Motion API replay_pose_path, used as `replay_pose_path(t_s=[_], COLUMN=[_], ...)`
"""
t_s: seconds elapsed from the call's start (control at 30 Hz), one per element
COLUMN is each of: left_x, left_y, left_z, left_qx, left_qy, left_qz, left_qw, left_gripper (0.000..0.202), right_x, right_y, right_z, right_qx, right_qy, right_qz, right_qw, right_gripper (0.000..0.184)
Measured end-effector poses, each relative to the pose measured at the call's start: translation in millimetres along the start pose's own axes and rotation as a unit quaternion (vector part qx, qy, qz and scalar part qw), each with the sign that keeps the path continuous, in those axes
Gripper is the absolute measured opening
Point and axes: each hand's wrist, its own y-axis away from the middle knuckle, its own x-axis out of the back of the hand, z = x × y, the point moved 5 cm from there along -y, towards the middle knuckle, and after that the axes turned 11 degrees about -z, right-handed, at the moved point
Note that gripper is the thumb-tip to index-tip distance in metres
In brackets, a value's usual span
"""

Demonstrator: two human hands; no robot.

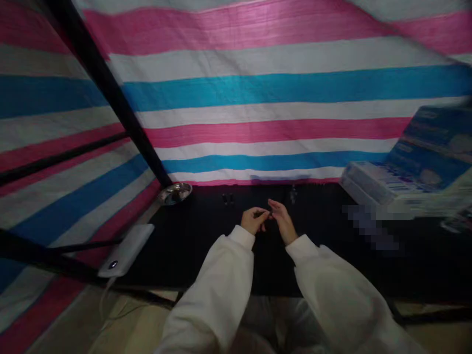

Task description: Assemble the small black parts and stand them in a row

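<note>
Both my hands meet above the middle of a black table (332, 255), in white sleeves. My left hand (253, 220) is curled, its fingertips pinched on a small dark object (266, 214) too small to name. My right hand (282, 219) touches the same spot from the right, its fingers partly stretched and its thumb against the object. Two small dark pieces (228, 198) lie on the table a little beyond my left hand, and another small item (293, 194) lies beyond my right hand.
A metal bowl (175, 193) sits at the table's far left corner. A white power bank (126, 250) lies on the left edge. Blue and white boxes (405, 167) are stacked at the far right. Striped pink, blue and white sheeting (258, 98) with black poles (110, 93) surrounds the table.
</note>
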Motion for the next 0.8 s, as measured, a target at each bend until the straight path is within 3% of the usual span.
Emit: replay_pose_path(t_s=[0.8], left_x=[0.1], left_y=[-2], left_z=[-6], left_qx=[-0.013], left_qy=[-0.018], left_qz=[-0.003], left_qw=[1.0], left_gripper=[0.032], right_x=[-1], right_y=[-2], right_z=[8], right_qx=[-0.032], right_qy=[-0.014], right_qz=[-0.028], right_qw=[0.999], right_gripper=[0.045])
